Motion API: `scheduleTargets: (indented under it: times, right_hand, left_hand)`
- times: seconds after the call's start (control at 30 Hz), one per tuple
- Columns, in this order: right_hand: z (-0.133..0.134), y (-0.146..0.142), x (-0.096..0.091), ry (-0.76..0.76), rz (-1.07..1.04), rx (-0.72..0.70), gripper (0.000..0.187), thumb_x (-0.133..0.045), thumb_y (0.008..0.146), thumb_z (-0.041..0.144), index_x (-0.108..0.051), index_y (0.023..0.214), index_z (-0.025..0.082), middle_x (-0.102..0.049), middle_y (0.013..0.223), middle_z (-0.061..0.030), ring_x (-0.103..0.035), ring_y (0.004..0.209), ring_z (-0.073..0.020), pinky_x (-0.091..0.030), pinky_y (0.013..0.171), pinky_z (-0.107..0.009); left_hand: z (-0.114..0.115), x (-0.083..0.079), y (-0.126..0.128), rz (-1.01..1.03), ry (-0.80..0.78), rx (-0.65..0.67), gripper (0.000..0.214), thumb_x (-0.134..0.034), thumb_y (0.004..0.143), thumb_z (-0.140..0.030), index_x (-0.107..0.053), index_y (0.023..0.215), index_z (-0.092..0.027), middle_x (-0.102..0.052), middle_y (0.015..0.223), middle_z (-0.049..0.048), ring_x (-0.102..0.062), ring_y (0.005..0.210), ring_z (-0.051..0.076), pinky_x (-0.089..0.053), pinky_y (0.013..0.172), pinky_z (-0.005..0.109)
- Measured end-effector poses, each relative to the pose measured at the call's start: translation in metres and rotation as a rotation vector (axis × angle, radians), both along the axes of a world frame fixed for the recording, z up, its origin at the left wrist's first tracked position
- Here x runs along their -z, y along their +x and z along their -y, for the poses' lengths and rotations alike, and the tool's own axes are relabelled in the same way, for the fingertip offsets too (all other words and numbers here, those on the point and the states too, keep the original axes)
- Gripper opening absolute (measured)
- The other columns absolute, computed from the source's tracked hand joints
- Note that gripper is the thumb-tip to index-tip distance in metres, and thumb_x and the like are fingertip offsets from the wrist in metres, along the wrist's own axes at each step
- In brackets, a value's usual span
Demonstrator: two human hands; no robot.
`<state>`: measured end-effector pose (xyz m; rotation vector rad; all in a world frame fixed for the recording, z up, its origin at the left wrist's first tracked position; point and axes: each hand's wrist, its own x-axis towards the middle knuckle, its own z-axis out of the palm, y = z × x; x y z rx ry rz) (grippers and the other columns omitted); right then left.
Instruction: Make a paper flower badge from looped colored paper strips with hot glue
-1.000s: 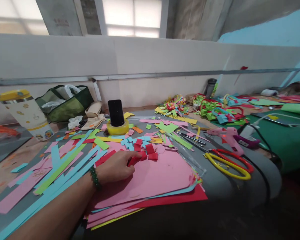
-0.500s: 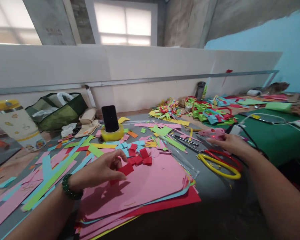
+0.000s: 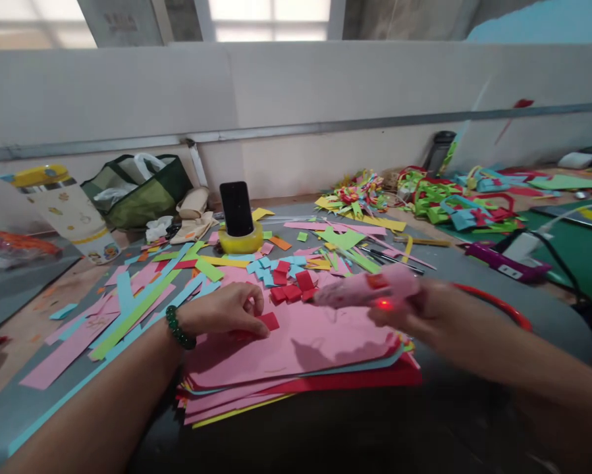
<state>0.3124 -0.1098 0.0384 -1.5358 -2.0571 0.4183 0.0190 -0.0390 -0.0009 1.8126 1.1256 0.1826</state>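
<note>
Between the thumb and fingers of my left hand (image 3: 234,309) is a small red paper piece (image 3: 270,321), held low over a stack of pink sheets (image 3: 305,345). My right hand (image 3: 424,309) is wrapped round a pink glue gun (image 3: 369,286) with a glowing red light. Its nozzle points left, above the stack and close to several folded red paper pieces (image 3: 292,293). Small light-blue paper pieces (image 3: 263,268) lie just behind the red ones. Red and yellow scissor handles are mostly hidden behind my right hand, with one red loop (image 3: 503,306) showing.
A phone (image 3: 236,209) stands in a yellow tape roll (image 3: 240,241). Coloured paper strips (image 3: 132,313) cover the left side. A tumbler (image 3: 71,214) and green bag (image 3: 142,194) stand at the back left. A purple power strip (image 3: 506,262) with cables lies right; paper garlands (image 3: 454,201) are piled behind.
My right hand has lifted the glue gun from the right side and brought it left over the pink stack. My left hand still holds the red paper piece, now lower. The view has shifted.
</note>
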Motion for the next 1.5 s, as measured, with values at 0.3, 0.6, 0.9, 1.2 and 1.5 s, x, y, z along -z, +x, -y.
scheduleTargets:
  times: [0.3, 0.6, 0.9, 1.2, 1.5]
  right_hand:
    - [-0.022, -0.054, 0.009, -0.151, 0.303, -0.187, 0.045, -0.047, 0.086, 0.061, -0.067, 0.084, 0.021, -0.061, 0.07, -0.0035, -0.055, 0.062, -0.0168, -0.038, 0.054, -0.025]
    - [-0.021, -0.057, 0.007, -0.223, 0.316, -0.163, 0.046, -0.048, 0.085, 0.061, -0.063, 0.075, 0.019, -0.059, 0.067, -0.0025, -0.051, 0.058, -0.0149, -0.035, 0.053, -0.025]
    - [-0.018, -0.048, 0.006, -0.313, 0.348, -0.114, 0.051, -0.047, 0.082, 0.068, -0.058, 0.07, 0.019, -0.058, 0.064, -0.0007, -0.048, 0.054, -0.0134, -0.032, 0.047, -0.024]
    - [-0.014, -0.045, 0.007, -0.18, 0.263, -0.113, 0.047, -0.056, 0.079, 0.062, -0.051, 0.058, 0.02, -0.051, 0.055, 0.0012, -0.041, 0.047, -0.0112, -0.029, 0.043, -0.024]
    - [-0.004, -0.017, -0.011, 0.131, -0.288, 0.051, 0.054, -0.052, 0.079, 0.068, -0.066, 0.073, 0.017, -0.055, 0.056, -0.0016, -0.042, 0.047, -0.0108, -0.033, 0.043, -0.024]
  left_hand:
    - [0.0, -0.002, 0.002, -0.042, 0.013, 0.017, 0.02, -0.069, 0.068, -0.028, -0.051, 0.07, -0.019, -0.057, 0.048, -0.0051, -0.048, 0.042, 0.009, -0.028, 0.04, 0.017]
    - [0.003, -0.001, 0.002, -0.036, 0.016, 0.001, 0.016, -0.067, 0.068, -0.025, -0.053, 0.072, -0.019, -0.057, 0.047, -0.0057, -0.05, 0.041, 0.01, -0.032, 0.04, 0.018]
    - [0.002, -0.003, 0.0, -0.043, 0.069, 0.015, 0.021, -0.065, 0.073, -0.032, -0.05, 0.079, -0.019, -0.056, 0.057, -0.0056, -0.05, 0.047, 0.01, -0.033, 0.044, 0.019]
    - [-0.002, 0.001, -0.007, -0.013, 0.15, 0.056, 0.012, -0.057, 0.078, -0.029, -0.054, 0.084, -0.019, -0.051, 0.061, -0.0053, -0.043, 0.049, 0.009, -0.03, 0.046, 0.019]
    - [-0.004, -0.012, -0.015, 0.252, 0.009, 0.011, 0.027, -0.067, 0.079, -0.035, -0.067, 0.094, -0.014, -0.051, 0.065, -0.0041, -0.04, 0.055, 0.007, -0.032, 0.049, 0.018]
